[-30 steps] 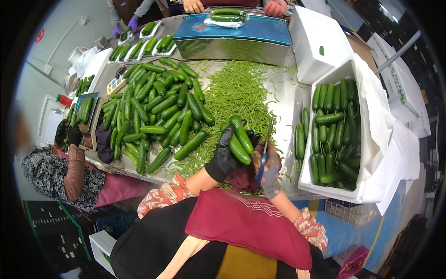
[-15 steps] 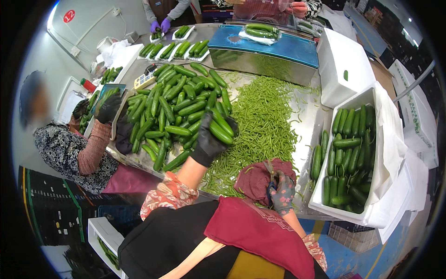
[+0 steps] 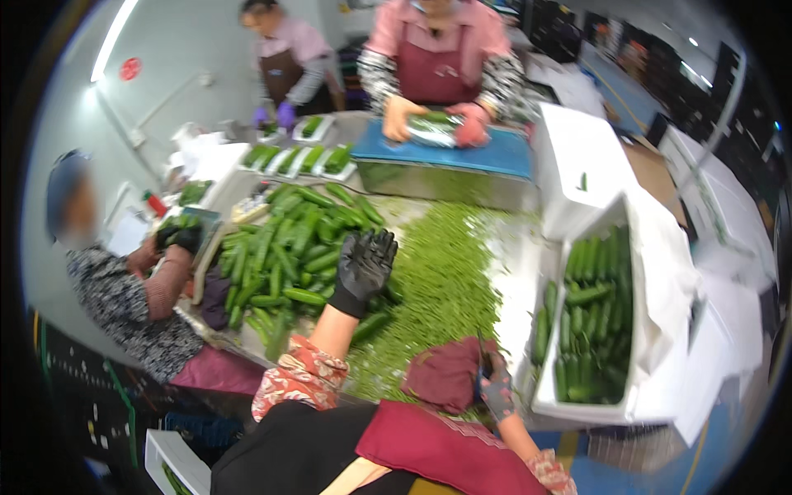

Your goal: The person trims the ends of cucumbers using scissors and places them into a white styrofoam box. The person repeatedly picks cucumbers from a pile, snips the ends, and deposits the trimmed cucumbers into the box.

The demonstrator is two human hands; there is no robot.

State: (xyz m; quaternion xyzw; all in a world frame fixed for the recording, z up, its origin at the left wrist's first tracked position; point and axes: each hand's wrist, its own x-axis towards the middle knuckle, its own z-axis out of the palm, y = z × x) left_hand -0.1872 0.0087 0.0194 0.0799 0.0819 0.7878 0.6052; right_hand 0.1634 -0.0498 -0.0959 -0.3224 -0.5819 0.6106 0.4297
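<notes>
My left hand [image 3: 365, 268], in a black glove, hovers at the right edge of a heap of cucumbers [image 3: 289, 247]. Its fingers are stretched out and no cucumber shows in it. To the right of the heap spreads a thick layer of small green chillies or bean-like pods [image 3: 450, 280], blurred here. My right hand [image 3: 498, 393], in a grey flowered glove, is closed around scissors [image 3: 482, 356] with the blades pointing up. A crumpled dark red cloth [image 3: 445, 375] lies beside that hand on the metal table [image 3: 516, 285].
At right stands a white foam box [image 3: 540, 392] of cucumbers, with a white foam block [image 3: 577, 169] behind it. Across a blue-topped metal stand [image 3: 503, 162], a co-worker handles a wrapped pack [image 3: 431, 130]. Cucumber trays [image 3: 337, 161] line the back left. Another co-worker works at left.
My left hand has let go of the cucumbers it held, and its fingers have straightened. The view has tilted up. The far co-worker's hands now hold the wrapped pack.
</notes>
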